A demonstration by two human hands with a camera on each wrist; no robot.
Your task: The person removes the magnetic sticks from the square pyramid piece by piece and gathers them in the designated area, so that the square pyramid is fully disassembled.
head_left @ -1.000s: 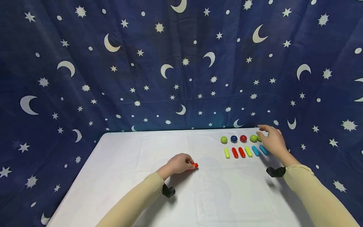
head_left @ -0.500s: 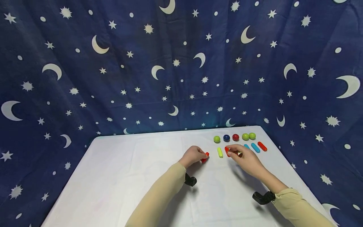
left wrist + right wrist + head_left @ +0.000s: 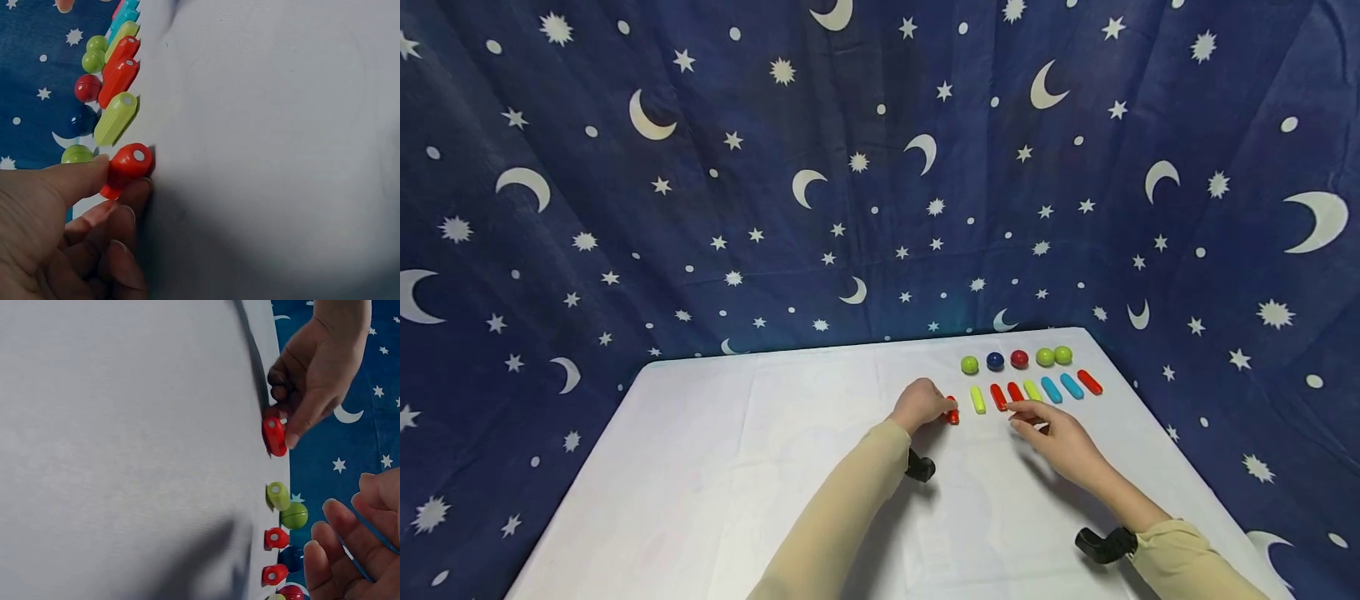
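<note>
My left hand (image 3: 922, 406) pinches a red capsule-shaped piece (image 3: 132, 161) between thumb and fingertips, low at the table at the row's left end. Beside it lies a yellow-green piece (image 3: 977, 400), then two red pieces (image 3: 997, 397), another yellow-green one (image 3: 1032, 389), two blue ones (image 3: 1051, 390) and a red one (image 3: 1090, 382) at the right end. Just in front of the middle of this row hovers my right hand (image 3: 1060, 437), its fingers loosely bent and holding nothing. In the right wrist view its fingers (image 3: 340, 515) show nothing between them.
Behind the row stands a line of balls: a green ball (image 3: 969, 365), a dark blue ball (image 3: 995, 361), a red ball (image 3: 1018, 358) and two touching green balls (image 3: 1045, 357). A white cloth covers the table (image 3: 715, 467). A star-patterned blue curtain (image 3: 760, 192) hangs behind.
My left hand has carried its red piece right and back to the row's left end. My right hand has come left from the row's far right, where a red piece now shows.
</note>
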